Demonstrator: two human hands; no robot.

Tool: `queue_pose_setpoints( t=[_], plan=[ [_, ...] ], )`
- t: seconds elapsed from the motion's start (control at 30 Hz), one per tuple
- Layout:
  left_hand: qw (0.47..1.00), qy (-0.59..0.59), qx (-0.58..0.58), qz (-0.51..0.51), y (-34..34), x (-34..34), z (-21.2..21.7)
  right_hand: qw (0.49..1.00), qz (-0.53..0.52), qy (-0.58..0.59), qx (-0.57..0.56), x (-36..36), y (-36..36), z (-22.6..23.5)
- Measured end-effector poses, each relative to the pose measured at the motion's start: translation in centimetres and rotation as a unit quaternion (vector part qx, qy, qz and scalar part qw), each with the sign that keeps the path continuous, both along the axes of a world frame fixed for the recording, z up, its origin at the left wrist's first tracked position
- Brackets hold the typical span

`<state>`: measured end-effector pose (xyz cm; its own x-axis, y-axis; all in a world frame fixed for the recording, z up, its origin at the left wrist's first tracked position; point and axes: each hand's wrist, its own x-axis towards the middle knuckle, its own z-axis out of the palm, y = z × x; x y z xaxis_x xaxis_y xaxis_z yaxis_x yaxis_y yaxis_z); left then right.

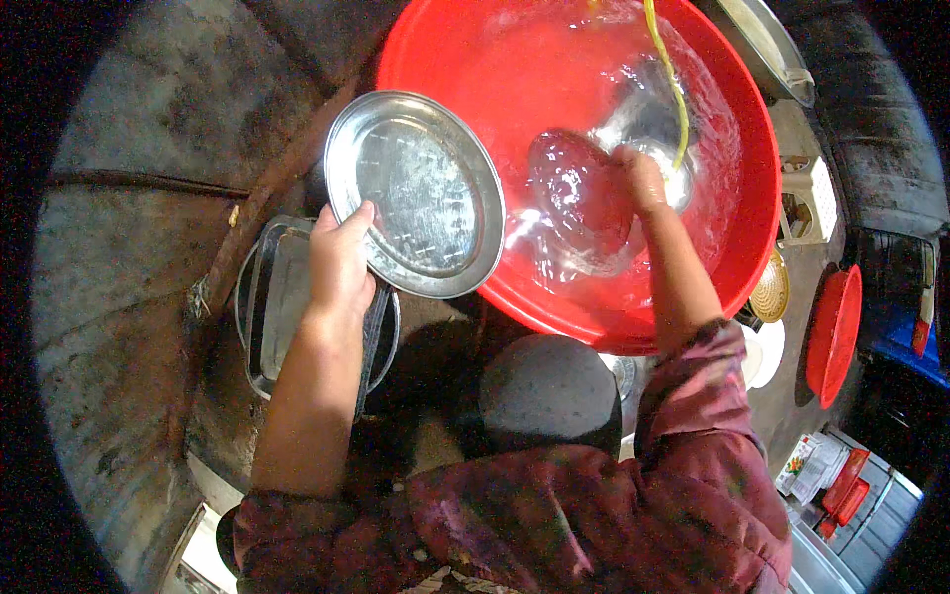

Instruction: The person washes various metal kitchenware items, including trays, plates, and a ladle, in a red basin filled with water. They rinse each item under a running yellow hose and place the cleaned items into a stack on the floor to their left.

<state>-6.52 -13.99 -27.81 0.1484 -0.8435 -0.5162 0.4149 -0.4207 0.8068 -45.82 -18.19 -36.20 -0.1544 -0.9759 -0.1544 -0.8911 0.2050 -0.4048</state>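
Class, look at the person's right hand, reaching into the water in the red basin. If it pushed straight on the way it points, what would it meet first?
Probably the submerged steel dish just beyond the right hand, near the yellow hose in the red basin. Depth under the rippling water is hard to judge.

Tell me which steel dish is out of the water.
The round steel plate gripped at its rim by the left hand, held above the red basin's edge. The other dish sits underwater beneath the right hand.

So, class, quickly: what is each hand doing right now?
Left hand: closed on the round steel plate.
Right hand: underwater in the big red plastic basin; grip cannot be told.
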Motion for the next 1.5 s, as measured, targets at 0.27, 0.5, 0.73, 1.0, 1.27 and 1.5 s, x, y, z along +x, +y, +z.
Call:
queue_pose_setpoints(
  t=[0.27,0.5,0.73,1.0,1.27,1.5],
  plan=[
    [0.997,0.06,-0.049,-0.002,0.0,-0.8,0.7,0.892,0.103,0.229,-0.376,5.4,-0.5,16.5],
    [0.996,0.061,-0.064,-0.024,0.2,-0.1,0.7,0.865,0.124,0.225,-0.432,9.8,-2.4,21.0],
    [0.992,0.098,-0.072,-0.02,0.2,-0.5,1.1,0.887,0.111,-0.258,-0.366,13.1,-2.2,19.3],
    [0.997,0.054,-0.04,-0.033,0.2,-0.3,1.0,0.928,-0.01,-0.336,-0.162,16.1,0.0,10.6],
    [1.0,-0.015,-0.005,-0.005,0.1,0.1,-1.0,0.987,0.047,-0.125,0.085,2.3,1.8,-6.5],
    [1.0,-0.006,-0.006,0.022,0.1,-0.3,-0.3,0.946,0.195,0.257,-0.015,0.1,5.0,-9.3]
  ],
)
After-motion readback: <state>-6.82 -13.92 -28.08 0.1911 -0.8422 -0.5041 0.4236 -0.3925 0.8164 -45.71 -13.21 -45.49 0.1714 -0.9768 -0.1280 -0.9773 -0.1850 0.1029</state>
